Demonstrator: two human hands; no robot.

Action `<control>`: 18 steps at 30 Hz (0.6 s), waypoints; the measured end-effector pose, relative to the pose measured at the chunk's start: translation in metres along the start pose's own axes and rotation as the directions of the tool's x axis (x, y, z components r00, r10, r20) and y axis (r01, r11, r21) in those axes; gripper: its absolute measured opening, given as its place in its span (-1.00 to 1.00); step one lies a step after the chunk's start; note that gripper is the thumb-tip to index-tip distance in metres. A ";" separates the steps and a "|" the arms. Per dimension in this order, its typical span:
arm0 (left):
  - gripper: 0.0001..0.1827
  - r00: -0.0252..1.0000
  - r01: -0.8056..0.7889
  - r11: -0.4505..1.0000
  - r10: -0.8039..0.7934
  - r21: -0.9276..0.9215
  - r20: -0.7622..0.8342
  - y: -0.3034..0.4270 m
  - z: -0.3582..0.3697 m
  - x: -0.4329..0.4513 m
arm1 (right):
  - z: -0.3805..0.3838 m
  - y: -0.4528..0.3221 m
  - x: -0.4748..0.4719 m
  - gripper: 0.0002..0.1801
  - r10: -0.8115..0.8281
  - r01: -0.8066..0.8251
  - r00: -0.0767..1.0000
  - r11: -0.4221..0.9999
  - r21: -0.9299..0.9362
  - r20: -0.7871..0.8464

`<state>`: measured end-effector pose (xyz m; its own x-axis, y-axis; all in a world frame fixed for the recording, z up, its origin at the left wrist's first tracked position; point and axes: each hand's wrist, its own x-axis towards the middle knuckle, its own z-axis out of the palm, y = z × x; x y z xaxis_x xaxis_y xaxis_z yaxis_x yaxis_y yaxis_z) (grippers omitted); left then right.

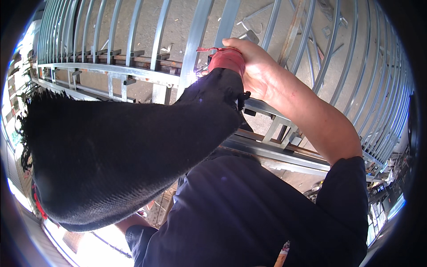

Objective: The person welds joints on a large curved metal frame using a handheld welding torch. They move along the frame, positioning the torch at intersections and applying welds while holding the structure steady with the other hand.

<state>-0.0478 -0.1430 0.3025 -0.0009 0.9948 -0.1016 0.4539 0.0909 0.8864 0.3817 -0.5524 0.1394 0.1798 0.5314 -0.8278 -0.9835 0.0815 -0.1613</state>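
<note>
A loose black knitted sleeve [133, 147] with frayed edges covers my left arm and fills the left middle. It narrows towards a red-wrapped end [228, 61] at the upper centre. My left hand is not visible; the sleeve and red wrapping hide that area. My right hand [255, 63], bare, curls round the right side of the red-wrapped end, one digit lying over its top; its other fingers are hidden. Just left of the wrapping, a bright bluish-white glow [196, 76] shows against an upright flat steel bar [195, 36]. Whatever makes the glow is hidden.
Steel bars [325, 66] of a large metal grille fan out ahead and to the right. A horizontal steel rail [133, 70] with short square tube pieces runs left. Metal offcuts [260, 11] litter the concrete floor [178, 30]. A lit cigarette [283, 255] shows at the bottom, close to the camera.
</note>
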 end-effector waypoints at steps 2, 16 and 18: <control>-0.58 1.000 0.003 1.000 -0.003 -0.003 0.001 -0.002 0.000 0.000 | 0.000 0.001 0.000 -0.62 0.000 0.000 1.000 1.000 0.012 0.004; -0.55 0.998 0.025 0.999 -0.024 -0.020 0.060 -0.015 0.005 0.002 | 0.007 0.006 -0.012 -0.61 -0.035 0.035 0.999 0.999 -0.009 -0.027; -0.55 0.997 0.032 0.999 -0.029 -0.027 0.075 -0.019 0.006 0.003 | 0.007 0.007 -0.013 -0.61 -0.037 0.037 0.999 0.999 -0.020 -0.031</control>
<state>-0.0506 -0.1415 0.2828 0.0523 0.9856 -0.1611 0.4291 0.1235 0.8948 0.3724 -0.5526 0.1528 0.2168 0.5013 -0.8377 -0.9757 0.0842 -0.2021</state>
